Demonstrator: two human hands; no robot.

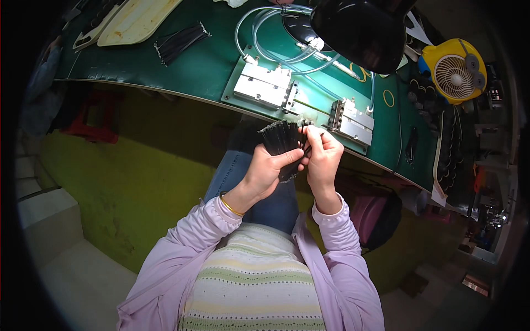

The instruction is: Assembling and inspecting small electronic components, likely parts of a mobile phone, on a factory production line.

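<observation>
The left hand (267, 170) is wrapped tight around a bunch of thin black strips (280, 138), in front of the left silver block (262, 85) and a bit to its right. The right hand (324, 157) is bent in close beside the bunch, but one cannot tell what its fingers pinch. The left silver block sits on the green table (210, 71). To its right is another silver block (356, 124), to its left lies a black pile (179, 43), and far to its right is a yellow fan (455, 71).
</observation>
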